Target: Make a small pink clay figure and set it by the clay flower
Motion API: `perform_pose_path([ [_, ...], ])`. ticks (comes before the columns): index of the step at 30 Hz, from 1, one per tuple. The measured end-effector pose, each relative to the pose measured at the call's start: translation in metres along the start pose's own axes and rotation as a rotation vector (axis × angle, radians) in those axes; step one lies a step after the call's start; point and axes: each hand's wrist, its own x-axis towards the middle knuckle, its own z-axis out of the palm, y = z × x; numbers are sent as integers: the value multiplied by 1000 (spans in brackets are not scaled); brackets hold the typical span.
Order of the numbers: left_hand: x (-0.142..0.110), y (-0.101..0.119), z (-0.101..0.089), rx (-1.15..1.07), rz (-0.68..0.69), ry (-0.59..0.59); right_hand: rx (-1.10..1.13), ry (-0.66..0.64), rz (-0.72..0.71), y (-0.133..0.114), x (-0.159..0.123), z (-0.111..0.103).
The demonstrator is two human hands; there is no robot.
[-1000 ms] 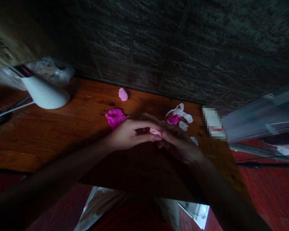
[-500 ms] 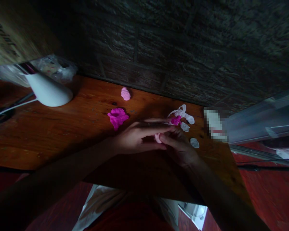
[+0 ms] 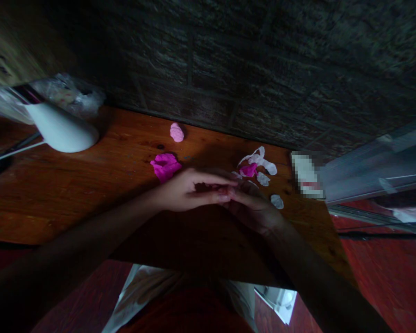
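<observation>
My left hand (image 3: 190, 188) and my right hand (image 3: 251, 206) meet fingertip to fingertip above the wooden table (image 3: 121, 152). Both are closed around a small light pink piece of modelling clay, now almost wholly hidden by the fingers. Just beyond my left hand lies a flattened magenta clay piece (image 3: 165, 166). Farther back sits a light pink clay lump (image 3: 176, 132). Beyond my right hand is a group of thin whitish pieces (image 3: 263, 163) with a magenta bit (image 3: 248, 170) among them. A single whitish flake (image 3: 277, 201) lies closer to my right wrist.
A white rounded vessel or stand (image 3: 64, 132) with a white cable is at the left, beside a crumpled clear plastic bag (image 3: 74, 95) and a cardboard box (image 3: 17, 51). A dark brick wall (image 3: 208, 69) borders the table's back. At the right is a blurred-out pale object (image 3: 305, 173).
The fingers have shifted around the light pink clay between them, which showed earlier and is now nearly covered. The view swayed slightly; the pieces on the table stayed put.
</observation>
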Motion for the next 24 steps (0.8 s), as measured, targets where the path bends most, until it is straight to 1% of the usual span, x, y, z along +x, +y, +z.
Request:
perform_pose_path([
  [1, 0, 0, -2, -26, -9, -15, -6, -10, -11, 1, 0, -1],
  [3, 0, -1, -4, -52, -12, 2, -33, -19, -22, 2, 0, -2],
  [6, -1, -3, 0, -75, -26, 92, -47, -31, -10, 1, -2, 0],
  [11, 0, 0, 7, -193, -129, 246, 90, -65, 12, -8, -6, 4],
  [14, 3, 3, 9, -248, -118, 289, 77, -34, -3, -10, -6, 0],
  [17, 4, 2, 11, -247, -125, 269, 80, 2, -1, -6, -4, -4],
  [20, 5, 1, 15, -247, -128, 253, 114, 27, 7, -1, 0, -3],
  [22, 4, -1, 17, -221, -92, 286, 141, 54, -8, 0, 2, -1],
  [24, 2, -4, 19, -160, -38, 356, 171, 74, -39, 0, 4, 0],
])
